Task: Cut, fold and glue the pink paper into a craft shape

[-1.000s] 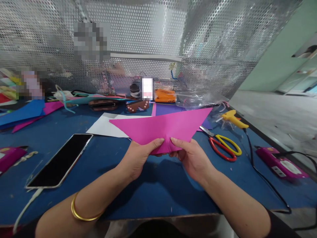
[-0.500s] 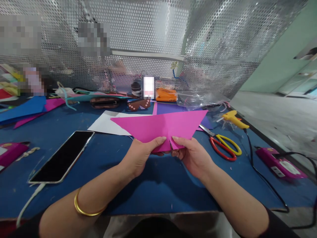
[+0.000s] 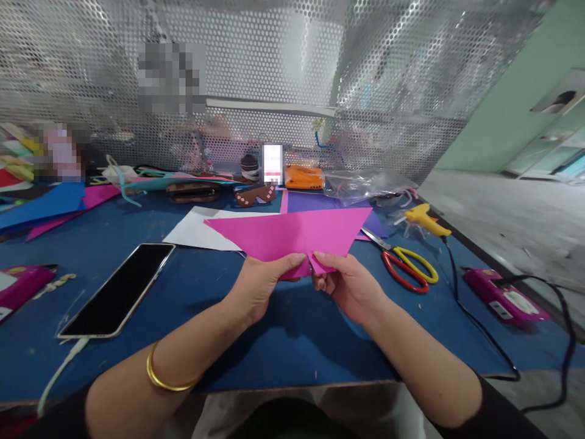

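Pink paper (image 3: 283, 235) is held up over the blue table (image 3: 274, 366), right in front of the person. Both hands pinch its near edge, close together. The left hand (image 3: 260, 280) has its thumb on top and its fingers under, mostly hidden. The right hand (image 3: 351, 283) grips the same way, just across a small slit (image 3: 311, 264) that sits between the thumbs. A second ago the slit was only a thin line. Now it is a small open gap, and the far right corner of the paper has come in a bit. It looks as if the two sides of the slit are being moved and bent, a little at a time. Just past the paper lie a white sheet (image 3: 196, 230) and a purple sheet (image 3: 315, 202). To the right are scissors (image 3: 387, 247) and a yellow glue gun (image 3: 427, 221). Well to the left, a phone (image 3: 121, 289) lies flat.
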A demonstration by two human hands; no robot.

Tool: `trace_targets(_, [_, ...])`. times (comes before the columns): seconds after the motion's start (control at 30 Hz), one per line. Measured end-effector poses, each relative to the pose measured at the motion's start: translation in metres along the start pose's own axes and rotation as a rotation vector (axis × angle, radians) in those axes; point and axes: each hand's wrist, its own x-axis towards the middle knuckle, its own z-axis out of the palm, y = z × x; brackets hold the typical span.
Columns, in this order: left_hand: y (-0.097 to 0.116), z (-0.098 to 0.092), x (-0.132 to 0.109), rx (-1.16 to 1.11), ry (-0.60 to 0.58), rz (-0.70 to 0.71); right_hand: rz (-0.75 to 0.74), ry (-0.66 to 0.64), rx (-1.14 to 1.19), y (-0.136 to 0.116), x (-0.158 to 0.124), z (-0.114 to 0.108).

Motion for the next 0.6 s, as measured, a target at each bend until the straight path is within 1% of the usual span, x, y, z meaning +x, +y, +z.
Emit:
trace_targets(0.1, [-0.002,0.0,0.0,-0.035,0.024,-0.02,-0.056,0.005,-0.101,0.004,0.0,0.001])
trace_targets(0.17, [-0.003,0.0,0.001,-0.048,0.052,-0.028,-0.09,-0.01,-0.213,0.003,-0.001,0.0])
trace_targets(0.23, [-0.004,-0.001,0.003,-0.042,0.083,-0.021,-0.108,-0.042,-0.398,-0.004,-0.003,-0.007])
trace_targets(0.27, [-0.004,-0.002,0.004,-0.034,0.102,-0.016,-0.116,-0.051,-0.517,-0.009,-0.005,-0.015])
trace_targets(0.3, [-0.004,-0.002,0.006,-0.031,0.124,-0.014,-0.135,-0.039,-0.684,-0.016,-0.006,-0.025])
trace_targets(0.33, [-0.004,-0.003,0.007,-0.031,0.145,-0.013,-0.175,0.013,-0.884,-0.023,-0.006,-0.037])
trace_targets(0.37, [-0.004,-0.003,0.008,-0.036,0.164,-0.011,-0.205,0.094,-1.01,-0.03,-0.007,-0.052])
trace_targets(0.4, [-0.003,-0.004,0.009,-0.041,0.18,-0.007,-0.233,0.21,-1.135,-0.037,-0.006,-0.069])
trace_targets(0.47, [-0.002,-0.004,0.011,-0.049,0.21,0.004,-0.221,0.404,-1.373,-0.046,-0.005,-0.103])
trace_targets(0.5, [-0.001,-0.004,0.011,-0.051,0.221,0.006,-0.195,0.462,-1.473,-0.05,-0.003,-0.119])
trace_targets(0.53, [0.0,-0.003,0.011,-0.053,0.231,0.004,-0.167,0.49,-1.56,-0.052,-0.002,-0.133])
trace_targets(0.6, [0.001,-0.003,0.011,-0.059,0.245,-0.007,-0.122,0.474,-1.695,-0.055,0.002,-0.154])
